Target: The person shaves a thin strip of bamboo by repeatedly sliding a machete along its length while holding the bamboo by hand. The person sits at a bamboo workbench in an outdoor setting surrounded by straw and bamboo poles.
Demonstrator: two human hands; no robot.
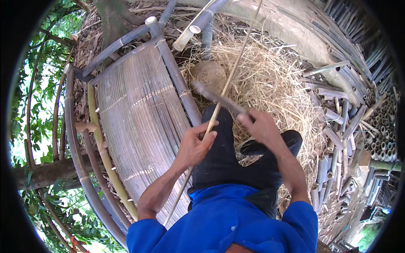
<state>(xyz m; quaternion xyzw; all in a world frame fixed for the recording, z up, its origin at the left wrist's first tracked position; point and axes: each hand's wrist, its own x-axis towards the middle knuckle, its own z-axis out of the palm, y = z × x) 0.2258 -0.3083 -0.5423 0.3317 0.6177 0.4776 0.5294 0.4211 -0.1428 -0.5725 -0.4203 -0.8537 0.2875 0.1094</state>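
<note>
My left hand [196, 145] is closed around a long, thin bamboo strip [237, 62]. The strip slants from the top of the view, past my lap, down beside my left forearm. In my right hand [262, 127] is the handle of a knife, its fingers wrapped round it. The long, dark knife blade [209, 93] points up and left and crosses the strip just beyond my left hand. Motion blurs the blade, so its edge and exact contact with the strip are hard to make out.
A bamboo bench [139, 105] with a slatted top stands at my left. Pale shavings [270, 80] cover the ground ahead, around a round wooden block [209, 76]. Cut bamboo pieces [335, 130] lie piled on the right. A bamboo pole end [195, 29] juts in at the top.
</note>
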